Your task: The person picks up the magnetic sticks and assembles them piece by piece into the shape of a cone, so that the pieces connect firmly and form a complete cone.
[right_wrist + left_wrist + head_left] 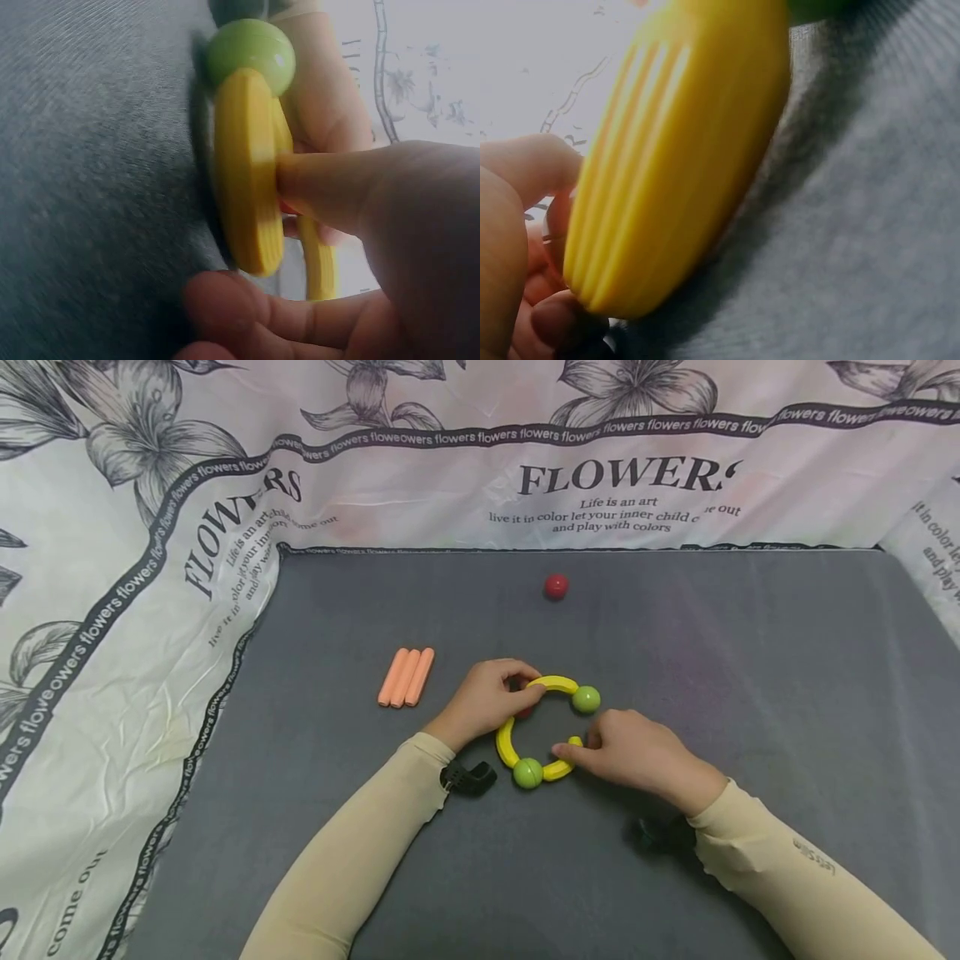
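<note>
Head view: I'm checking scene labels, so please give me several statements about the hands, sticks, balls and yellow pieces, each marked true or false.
1. Three orange sticks lie side by side. True.
2. A green ball sits between two yellow curved pieces. True.
3. The lone red ball lies between the left hand and the right hand. False: it lies beyond both.
4. The left hand rests on the sticks. False: it holds a second red ball, partly hidden.
5. The right hand has its thumb on one of those yellow pieces. True.
</note>
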Available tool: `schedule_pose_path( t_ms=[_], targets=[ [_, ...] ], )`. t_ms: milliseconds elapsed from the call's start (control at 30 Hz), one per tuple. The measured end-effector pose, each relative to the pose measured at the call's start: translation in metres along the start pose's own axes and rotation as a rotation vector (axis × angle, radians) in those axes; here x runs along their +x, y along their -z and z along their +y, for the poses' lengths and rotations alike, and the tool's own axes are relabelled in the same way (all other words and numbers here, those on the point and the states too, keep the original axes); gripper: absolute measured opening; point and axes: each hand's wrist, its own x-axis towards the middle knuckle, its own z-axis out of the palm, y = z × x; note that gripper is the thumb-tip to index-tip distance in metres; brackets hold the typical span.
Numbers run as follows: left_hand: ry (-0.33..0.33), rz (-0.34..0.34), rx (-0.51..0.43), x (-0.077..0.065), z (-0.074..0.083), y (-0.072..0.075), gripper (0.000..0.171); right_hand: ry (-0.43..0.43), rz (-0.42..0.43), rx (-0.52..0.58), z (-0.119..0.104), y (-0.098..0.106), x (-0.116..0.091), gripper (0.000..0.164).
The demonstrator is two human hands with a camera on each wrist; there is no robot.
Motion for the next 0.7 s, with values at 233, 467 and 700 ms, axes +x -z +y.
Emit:
schedule_pose_path(
  t_ms=[233,467,700],
  targets=[
    [-0.009,0.016,-0.023,0.0,0.0,-0.003,0.022,0.012,0.028,0.006,0.002,-0.003,0.002,0.059],
    [-0.01,0.022,-0.029,0.001,0.0,-0.003,0.021,-0.017,0.064,-0.012,0.01,0.005,0.008,0.053],
    [-0.001,0.007,-0.017,0.001,0.0,-0.002,0.021,-0.028,0.112,-0.022,0.018,0.014,0.012,0.039]
  ],
)
